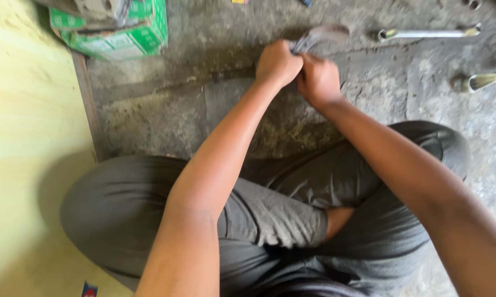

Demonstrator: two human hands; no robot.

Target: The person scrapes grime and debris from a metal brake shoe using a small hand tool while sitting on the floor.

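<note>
I sit cross-legged on a rough concrete floor point(160, 110) in grey trousers. Both arms reach forward. My left hand point(278, 63) is closed around a curved grey metal tool point(322, 36), blurred by motion, whose end sticks out to the upper right of the fist. My right hand point(318, 81) is clenched right beside the left, touching it, apparently gripping the same tool lower down. What lies under the hands is hidden.
A green and white carton point(121, 33) stands at the top left. A long metal wrench point(429, 33) lies at the top right, another metal tool point(487, 80) at the right edge. A yellow board point(28, 137) covers the left side.
</note>
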